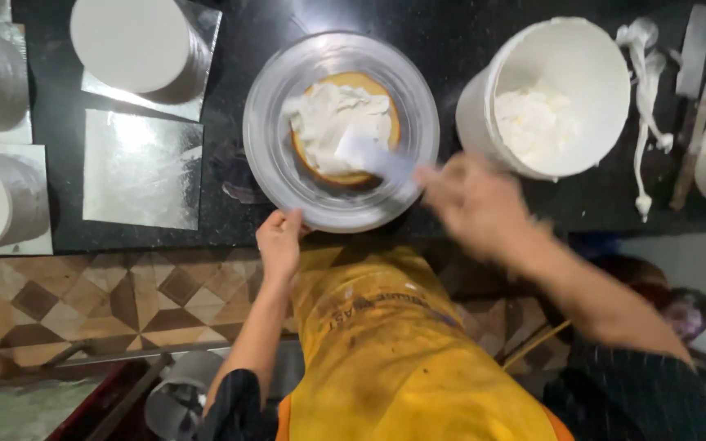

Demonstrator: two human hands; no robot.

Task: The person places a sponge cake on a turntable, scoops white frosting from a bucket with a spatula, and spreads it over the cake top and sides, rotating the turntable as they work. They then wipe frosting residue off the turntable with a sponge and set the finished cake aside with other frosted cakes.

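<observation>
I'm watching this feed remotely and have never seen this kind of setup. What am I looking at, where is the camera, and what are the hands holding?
There is no machine here: the one picture comes from a camera on a person's head, looking down past a yellow apron at a dark counter. The left hand touches the near rim of a round turntable that carries a cake layer topped with white cream. The right hand, blurred by motion, holds a spatula over the cream. To the right stands a white bucket of cream. To the left lie silver cake boards, some carrying white round cakes.
</observation>
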